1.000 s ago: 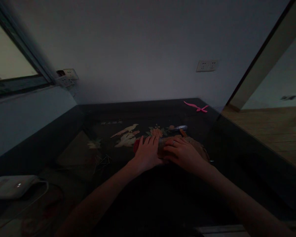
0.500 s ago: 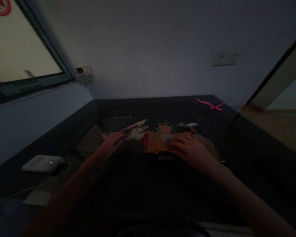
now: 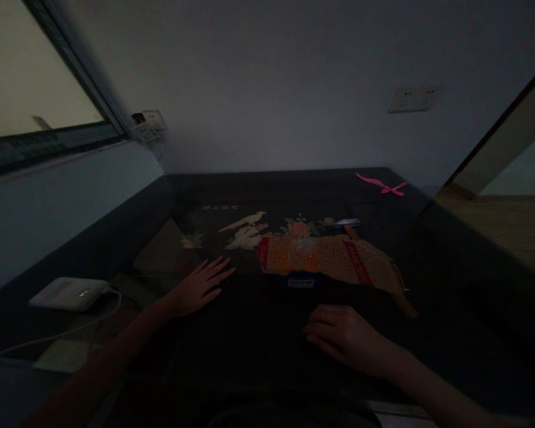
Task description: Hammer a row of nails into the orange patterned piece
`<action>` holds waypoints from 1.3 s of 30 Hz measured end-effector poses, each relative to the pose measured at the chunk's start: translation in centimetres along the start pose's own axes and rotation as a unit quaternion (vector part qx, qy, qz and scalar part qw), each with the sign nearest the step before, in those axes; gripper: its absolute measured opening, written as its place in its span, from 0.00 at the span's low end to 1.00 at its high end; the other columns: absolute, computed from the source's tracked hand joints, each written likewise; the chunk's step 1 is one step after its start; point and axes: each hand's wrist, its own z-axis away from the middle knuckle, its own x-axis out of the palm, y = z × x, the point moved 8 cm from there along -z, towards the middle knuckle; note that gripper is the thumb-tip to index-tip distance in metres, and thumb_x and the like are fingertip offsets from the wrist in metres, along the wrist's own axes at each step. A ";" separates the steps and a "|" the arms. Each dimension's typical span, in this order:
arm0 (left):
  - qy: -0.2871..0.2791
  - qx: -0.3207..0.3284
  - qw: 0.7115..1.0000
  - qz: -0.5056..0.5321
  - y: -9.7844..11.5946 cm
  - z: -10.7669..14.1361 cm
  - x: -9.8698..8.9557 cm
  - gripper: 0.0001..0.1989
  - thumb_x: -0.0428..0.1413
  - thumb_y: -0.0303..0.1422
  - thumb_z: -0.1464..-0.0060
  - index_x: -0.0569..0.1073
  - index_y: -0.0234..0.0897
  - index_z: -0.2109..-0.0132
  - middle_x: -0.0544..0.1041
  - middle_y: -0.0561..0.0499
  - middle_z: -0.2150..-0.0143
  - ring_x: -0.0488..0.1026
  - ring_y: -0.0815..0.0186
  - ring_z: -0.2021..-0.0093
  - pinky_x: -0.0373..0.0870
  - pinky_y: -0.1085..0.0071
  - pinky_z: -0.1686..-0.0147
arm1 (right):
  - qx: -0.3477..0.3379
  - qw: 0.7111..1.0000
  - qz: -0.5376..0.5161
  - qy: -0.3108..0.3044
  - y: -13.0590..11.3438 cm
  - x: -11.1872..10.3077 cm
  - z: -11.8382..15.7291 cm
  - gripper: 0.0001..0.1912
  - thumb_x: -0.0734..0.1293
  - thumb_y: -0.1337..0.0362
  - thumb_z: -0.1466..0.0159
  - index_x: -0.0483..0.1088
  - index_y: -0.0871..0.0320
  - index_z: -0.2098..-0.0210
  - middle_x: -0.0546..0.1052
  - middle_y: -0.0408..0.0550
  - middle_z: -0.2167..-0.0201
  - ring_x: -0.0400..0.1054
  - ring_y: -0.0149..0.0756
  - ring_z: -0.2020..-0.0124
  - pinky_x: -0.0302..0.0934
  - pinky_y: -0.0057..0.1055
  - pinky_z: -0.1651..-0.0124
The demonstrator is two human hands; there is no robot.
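Observation:
My left hand [image 3: 200, 288] lies flat on the dark tabletop with its fingers spread, holding nothing. On the near side of a brown dotted sheet [image 3: 325, 255] with red bands, my right hand [image 3: 339, 333] rests with curled fingers, apart from the sheet; I see nothing in it. The sheet, perhaps paper or sandpaper, is draped over a small dark blue object [image 3: 300, 282] with a pale label, mostly hidden. A hammer [image 3: 345, 224] lies partly beneath the sheet: its metal head shows at the back, its wooden handle end at the right.
On the left lies a white power bank [image 3: 69, 294] with a white cable [image 3: 53, 340]. A pink ribbon [image 3: 386, 188] sits at the far right corner of the table [image 3: 267, 184]. The wall behind carries sockets [image 3: 414, 99]. A bird and flower print decorates the tabletop.
My right hand has let go of the brown sheet and drawn back toward me. My left hand has come down flat, slightly nearer. More of the sheet and the handle end now show.

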 end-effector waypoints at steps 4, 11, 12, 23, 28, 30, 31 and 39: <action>-0.022 0.058 0.998 0.012 4.6 -0.1 -0.3 0.29 0.43 0.34 0.37 0.43 0.50 0.32 0.43 0.49 0.29 0.42 0.53 0.31 0.41 0.46 0.36 | 0.050 0.998 -0.025 -0.036 2.1 1.7 0.5 0.13 0.58 0.67 0.32 0.75 0.58 0.62 0.77 0.48 0.68 0.70 0.33 0.68 0.61 0.28 0.67; -0.048 0.176 0.981 0.061 13.3 -1.7 -1.4 0.34 0.50 0.35 0.41 0.44 0.49 0.32 0.41 0.49 0.29 0.41 0.52 0.31 0.40 0.47 0.35 | 0.097 0.994 -0.038 -0.025 3.6 1.3 0.7 0.12 0.59 0.67 0.32 0.75 0.59 0.61 0.77 0.48 0.68 0.71 0.34 0.67 0.60 0.28 0.66; -0.052 0.188 0.979 0.065 14.4 -2.1 -1.5 0.35 0.50 0.36 0.41 0.44 0.48 0.32 0.41 0.48 0.29 0.41 0.52 0.31 0.41 0.48 0.35 | 0.101 0.994 -0.037 -0.020 3.7 1.2 0.8 0.12 0.59 0.67 0.32 0.75 0.58 0.61 0.77 0.48 0.68 0.71 0.35 0.67 0.60 0.28 0.66; -0.008 0.223 0.969 0.109 21.9 -8.2 -0.9 0.31 0.48 0.44 0.40 0.51 0.42 0.33 0.58 0.44 0.34 0.51 0.53 0.33 0.44 0.51 0.35 | 0.202 0.978 0.002 0.049 6.3 -0.3 1.7 0.10 0.61 0.71 0.36 0.75 0.58 0.65 0.79 0.48 0.68 0.74 0.36 0.67 0.64 0.29 0.64; -0.007 0.210 0.971 0.118 22.0 -8.9 -0.7 0.32 0.48 0.44 0.41 0.50 0.40 0.33 0.55 0.42 0.33 0.50 0.53 0.33 0.46 0.51 0.35 | 0.245 0.967 0.009 0.066 6.9 -0.8 2.0 0.10 0.61 0.70 0.35 0.75 0.58 0.66 0.80 0.49 0.67 0.75 0.36 0.66 0.65 0.29 0.64; -0.004 0.207 0.971 0.118 21.8 -8.7 -0.8 0.31 0.48 0.44 0.41 0.53 0.39 0.34 0.57 0.40 0.34 0.52 0.53 0.33 0.47 0.52 0.35 | 0.247 0.967 0.005 0.062 6.9 -0.6 2.1 0.10 0.62 0.70 0.36 0.75 0.57 0.65 0.81 0.48 0.66 0.75 0.36 0.66 0.66 0.29 0.63; 0.001 0.205 0.971 0.120 21.7 -8.6 -1.0 0.31 0.48 0.44 0.40 0.54 0.38 0.34 0.58 0.40 0.34 0.53 0.54 0.34 0.48 0.52 0.35 | 0.248 0.967 0.002 0.060 6.9 -0.5 2.1 0.10 0.62 0.70 0.36 0.75 0.58 0.64 0.81 0.48 0.66 0.75 0.36 0.65 0.66 0.29 0.63; 0.064 0.134 0.969 0.195 18.7 -8.1 -3.7 0.17 0.43 0.26 0.37 0.67 0.39 0.44 0.73 0.48 0.46 0.68 0.65 0.45 0.66 0.66 0.44 | 0.259 0.965 -0.016 0.034 7.2 -0.3 2.0 0.09 0.63 0.71 0.37 0.75 0.57 0.61 0.80 0.48 0.63 0.75 0.37 0.63 0.66 0.30 0.61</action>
